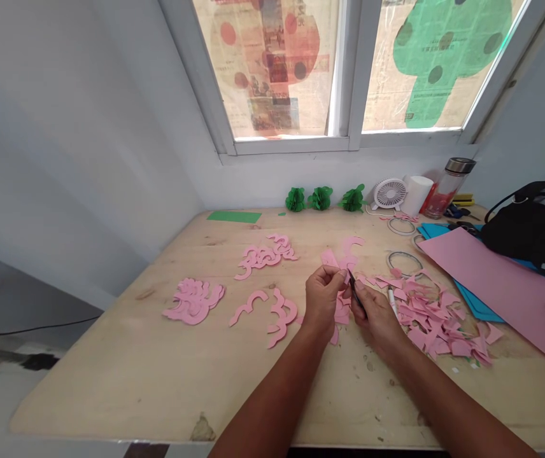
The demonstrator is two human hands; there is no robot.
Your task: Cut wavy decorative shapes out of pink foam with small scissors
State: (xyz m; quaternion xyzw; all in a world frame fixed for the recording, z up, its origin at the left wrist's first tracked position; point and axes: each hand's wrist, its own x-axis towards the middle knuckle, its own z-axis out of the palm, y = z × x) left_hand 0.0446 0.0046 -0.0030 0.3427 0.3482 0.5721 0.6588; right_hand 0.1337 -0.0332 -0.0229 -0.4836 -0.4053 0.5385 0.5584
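Pinched in my left hand point(321, 298) is a piece of pink paper point(347, 257), its curved end reaching up past the fingertips. My right hand point(378, 316) is closed around a pair of dark scissors point(356, 296), whose tips meet the paper close to my left fingers. More pink paper lies beneath both hands, partly hidden. Left of them rest a scalloped pink cutout point(283, 317) and a wavy pink strip point(248, 306). Behind these is a loose group of pink cutouts point(265, 254), and farther left a stacked pile of pink cutouts point(195, 302).
Pink scraps point(444, 318) spread right of my hands, beside a white marker point(391, 299) and tape rolls point(405, 262). A large pink sheet point(496, 286) overlaps blue sheets point(477, 305) near a black bag point(530, 229). Along the wall stand green paper ornaments point(320, 198), a fan point(389, 193) and a bottle point(449, 187).
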